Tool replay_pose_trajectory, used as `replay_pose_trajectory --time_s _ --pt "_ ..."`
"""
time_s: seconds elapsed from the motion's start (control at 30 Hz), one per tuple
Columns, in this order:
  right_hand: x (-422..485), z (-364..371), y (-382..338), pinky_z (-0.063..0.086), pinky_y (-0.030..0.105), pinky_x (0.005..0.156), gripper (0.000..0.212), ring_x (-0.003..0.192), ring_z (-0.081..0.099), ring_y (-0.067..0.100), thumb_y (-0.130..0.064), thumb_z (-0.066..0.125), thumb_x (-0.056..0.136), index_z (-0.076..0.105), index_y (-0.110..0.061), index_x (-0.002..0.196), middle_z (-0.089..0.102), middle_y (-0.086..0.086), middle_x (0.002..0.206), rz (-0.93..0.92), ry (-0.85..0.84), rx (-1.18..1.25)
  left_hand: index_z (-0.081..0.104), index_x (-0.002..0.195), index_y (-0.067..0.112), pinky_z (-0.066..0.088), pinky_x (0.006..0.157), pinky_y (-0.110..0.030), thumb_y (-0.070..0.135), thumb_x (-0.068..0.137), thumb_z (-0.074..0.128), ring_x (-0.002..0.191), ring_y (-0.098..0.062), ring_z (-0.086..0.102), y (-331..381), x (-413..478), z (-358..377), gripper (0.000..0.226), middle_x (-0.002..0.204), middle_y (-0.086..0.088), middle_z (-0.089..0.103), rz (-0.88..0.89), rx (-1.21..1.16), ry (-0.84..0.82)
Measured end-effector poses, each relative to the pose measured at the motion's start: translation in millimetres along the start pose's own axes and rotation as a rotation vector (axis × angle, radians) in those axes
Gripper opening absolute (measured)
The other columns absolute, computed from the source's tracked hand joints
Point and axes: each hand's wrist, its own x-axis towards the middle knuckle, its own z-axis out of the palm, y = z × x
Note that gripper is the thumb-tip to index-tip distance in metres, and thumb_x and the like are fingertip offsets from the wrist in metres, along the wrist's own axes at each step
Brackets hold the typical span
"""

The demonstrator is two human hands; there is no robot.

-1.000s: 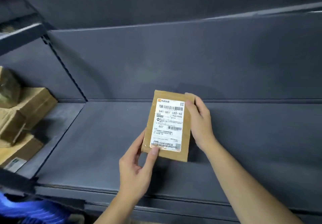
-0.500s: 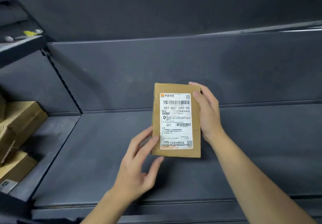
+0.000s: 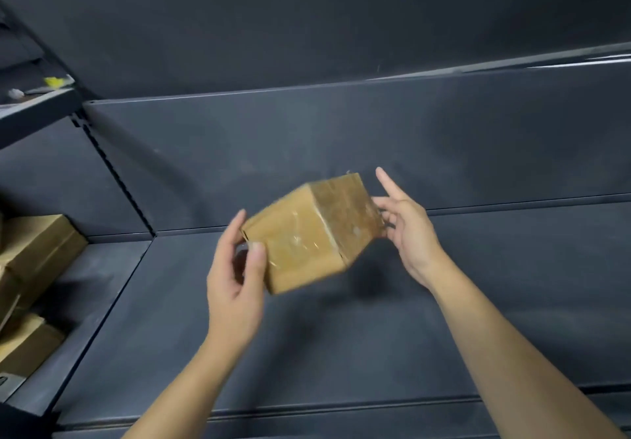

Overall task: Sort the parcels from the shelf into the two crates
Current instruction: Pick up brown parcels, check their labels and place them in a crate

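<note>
A brown cardboard parcel (image 3: 307, 233) hangs in the air between the two hands, above the dark grey shelf (image 3: 341, 336) and clear of its surface. It is tilted, one corner pointing down, and blurred; its taped faces show and no label can be made out.

The left hand (image 3: 235, 278) grips the parcel's left end, with the thumb curled onto the near face and the fingers going behind the edge. The right hand (image 3: 406, 230) is at the parcel's right end with its fingers straight and spread apart, forefinger pointing up. Its lower fingertips seem to touch the cardboard, though the blur makes this hard to tell.

Far left, in the neighbouring bay, other parcels (image 3: 37, 250) lie stacked, well apart from both hands.
</note>
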Motion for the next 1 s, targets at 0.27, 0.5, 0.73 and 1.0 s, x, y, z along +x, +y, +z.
replay_pose_trajectory --time_s 0.27,0.5,0.73,1.0 --pt "-19.2 -36.3 23.1 0.055 0.033 0.092 0.100 0.117 0.066 0.019 -0.012 0.075 0.072 0.031 -0.024 0.161 0.066 0.003 0.137 0.207 -0.394 0.153 0.078 0.108 0.023 0.050 0.072 -0.033 0.054 0.108 0.036 0.086 -0.011 0.070 48.9 77.7 18.7 0.051 0.099 0.009 0.078 -0.489 -0.258 0.026" --pt "-45.4 -6.4 49.6 0.056 0.040 0.094 0.069 0.111 0.067 0.020 -0.047 0.077 0.067 0.063 -0.013 0.126 0.072 0.004 0.115 0.235 -0.229 -0.030 0.062 0.134 0.033 0.055 0.099 -0.044 0.045 0.107 0.039 0.106 -0.012 0.073 67.0 97.3 47.7 0.038 0.112 0.011 0.076 -0.505 -0.315 -0.307" --pt "-59.0 -2.3 63.2 0.058 0.047 0.097 0.066 0.123 0.063 0.014 -0.057 0.067 0.077 0.066 -0.023 0.133 0.070 -0.004 0.130 0.178 -0.119 -0.028 0.067 0.130 0.031 0.049 0.110 -0.053 0.053 0.101 0.056 0.122 -0.019 0.067 52.0 102.2 45.5 0.039 0.128 0.006 0.072 -0.466 -0.173 -0.384" --pt "-63.1 2.9 60.2 0.049 0.026 0.105 0.072 0.137 0.056 0.014 -0.043 0.075 0.085 0.050 -0.024 0.150 0.058 -0.003 0.148 -0.142 -0.023 -0.080 0.069 0.125 0.028 0.060 0.070 -0.037 0.077 0.096 0.042 0.097 -0.016 0.073 44.4 95.0 43.7 0.063 0.113 0.006 0.076 -0.570 -0.138 -0.318"
